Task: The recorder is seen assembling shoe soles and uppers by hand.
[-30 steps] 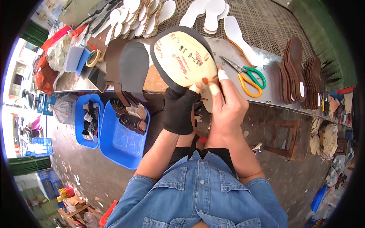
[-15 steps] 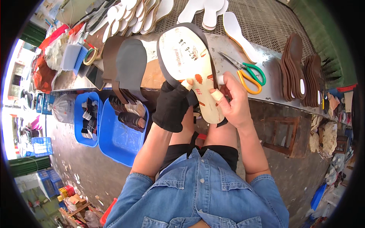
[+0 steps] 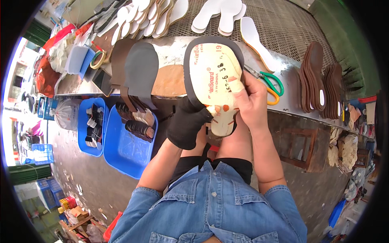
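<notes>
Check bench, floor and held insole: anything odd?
Pale scraps litter the floor near the blue bins, looking like unswept waste. One white insole lies apart from the white insole piles, straddling the mesh and bare metal. The held insole has reddish-brown patches near its waist; can't tell whether stains or deliberate marks.

The insole (image 3: 210, 75) has shifted toward the scissors (image 3: 273, 82).

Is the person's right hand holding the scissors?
No, the green-and-orange-handled scissors lie on the metal workbench, while the right hand grips the insole.
</notes>
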`<state>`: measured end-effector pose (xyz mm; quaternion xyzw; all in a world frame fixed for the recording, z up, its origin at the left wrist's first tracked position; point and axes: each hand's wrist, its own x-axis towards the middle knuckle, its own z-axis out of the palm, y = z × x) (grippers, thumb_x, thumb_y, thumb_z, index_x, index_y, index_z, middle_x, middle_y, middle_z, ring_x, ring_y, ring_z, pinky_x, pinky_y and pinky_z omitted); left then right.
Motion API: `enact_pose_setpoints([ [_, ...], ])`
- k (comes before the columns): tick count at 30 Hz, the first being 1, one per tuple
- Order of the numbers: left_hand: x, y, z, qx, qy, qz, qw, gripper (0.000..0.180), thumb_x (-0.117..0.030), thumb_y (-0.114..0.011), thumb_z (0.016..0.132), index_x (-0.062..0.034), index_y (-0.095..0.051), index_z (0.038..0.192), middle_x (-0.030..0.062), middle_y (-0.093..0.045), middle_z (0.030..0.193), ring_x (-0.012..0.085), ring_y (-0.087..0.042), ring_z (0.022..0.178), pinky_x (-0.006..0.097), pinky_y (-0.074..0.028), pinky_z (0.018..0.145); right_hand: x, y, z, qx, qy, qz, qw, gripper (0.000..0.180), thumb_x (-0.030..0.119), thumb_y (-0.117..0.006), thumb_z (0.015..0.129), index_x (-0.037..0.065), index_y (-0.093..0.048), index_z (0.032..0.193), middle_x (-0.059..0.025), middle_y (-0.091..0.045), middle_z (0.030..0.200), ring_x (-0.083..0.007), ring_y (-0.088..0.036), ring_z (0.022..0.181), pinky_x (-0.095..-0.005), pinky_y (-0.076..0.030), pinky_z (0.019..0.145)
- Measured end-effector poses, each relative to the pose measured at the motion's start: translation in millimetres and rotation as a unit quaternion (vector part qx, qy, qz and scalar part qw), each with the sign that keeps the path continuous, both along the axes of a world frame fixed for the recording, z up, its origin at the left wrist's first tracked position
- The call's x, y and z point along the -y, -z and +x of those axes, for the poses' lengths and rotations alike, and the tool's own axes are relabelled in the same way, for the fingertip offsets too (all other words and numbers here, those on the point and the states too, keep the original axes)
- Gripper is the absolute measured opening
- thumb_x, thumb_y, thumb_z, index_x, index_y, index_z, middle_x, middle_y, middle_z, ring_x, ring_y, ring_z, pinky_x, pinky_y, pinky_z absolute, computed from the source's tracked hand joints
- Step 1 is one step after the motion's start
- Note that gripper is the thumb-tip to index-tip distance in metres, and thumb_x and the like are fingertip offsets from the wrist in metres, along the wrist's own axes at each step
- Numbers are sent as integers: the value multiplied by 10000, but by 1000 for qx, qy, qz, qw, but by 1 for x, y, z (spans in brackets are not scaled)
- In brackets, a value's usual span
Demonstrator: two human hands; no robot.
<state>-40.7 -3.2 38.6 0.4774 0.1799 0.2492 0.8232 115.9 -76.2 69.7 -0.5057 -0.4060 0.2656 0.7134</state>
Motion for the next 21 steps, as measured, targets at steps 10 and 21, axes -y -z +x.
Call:
enact_pose_setpoints([
  [10, -5, -13, 3, 66, -33, -22, 997, 322, -64, -673, 807, 0, -613, 1116, 84, -670, 1012, 136, -630, 877, 281, -517, 733, 12, -6, 5, 90, -57, -56, 993, 233, 210, -592, 891, -8, -540, 826, 18, -487, 619, -42, -417, 573, -197, -362, 520],
  [21, -9, -17, 10, -64, -72, 86, 992, 297, -138, -726, 779, -3, -637, 1028, 48, -649, 802, 79, -571, 592, 228, -453, 510, 24, 15, 4, -12, -119, -80, 990, 283, 207, -576, 904, -27, -572, 1063, -53, -637, 952, -66, -598, 767, -197, -471, 607],
])
